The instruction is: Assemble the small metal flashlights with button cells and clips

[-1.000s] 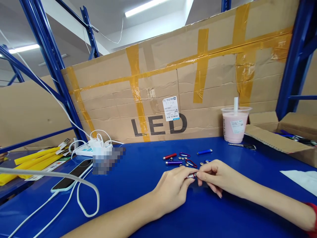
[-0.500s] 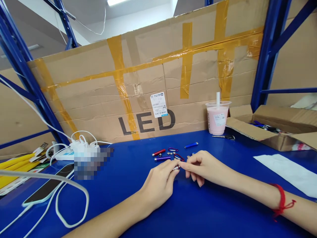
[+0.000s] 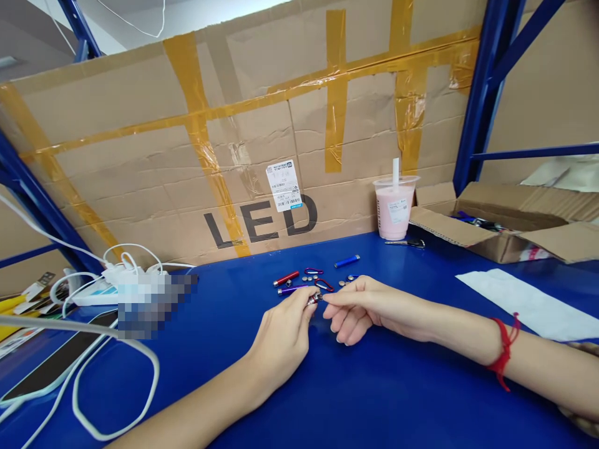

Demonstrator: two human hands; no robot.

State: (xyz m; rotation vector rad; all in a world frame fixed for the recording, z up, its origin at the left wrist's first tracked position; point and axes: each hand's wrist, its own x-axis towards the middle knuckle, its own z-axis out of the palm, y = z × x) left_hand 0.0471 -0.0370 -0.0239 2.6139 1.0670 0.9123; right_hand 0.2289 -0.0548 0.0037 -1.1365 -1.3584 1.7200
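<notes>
In the head view, my left hand (image 3: 285,327) pinches a small shiny metal tube, like a mini flashlight (image 3: 314,299), between thumb and fingers; most of it is hidden. My right hand (image 3: 358,308) is closed, with thumb and forefinger together right at the tube's open end. What those fingertips hold, if anything, is too small to tell. Just beyond lie a red tube (image 3: 286,278), a purple tube (image 3: 291,290), a blue tube (image 3: 347,261) and several button cells (image 3: 344,283). A red carabiner clip (image 3: 324,285) and a purple carabiner clip (image 3: 313,271) are among them.
A cup of pink drink (image 3: 394,209) stands at the back, near an open cardboard box (image 3: 510,206). White paper (image 3: 528,304) lies at right. To the left are a phone (image 3: 56,358), a power strip (image 3: 96,295) and looping white cables (image 3: 154,368). Taped cardboard (image 3: 262,143) walls the back.
The view has shifted, so everything appears further left and slightly higher. My right fingers have drawn slightly back from the tube, whose end now shows more. My left hand keeps its grip.
</notes>
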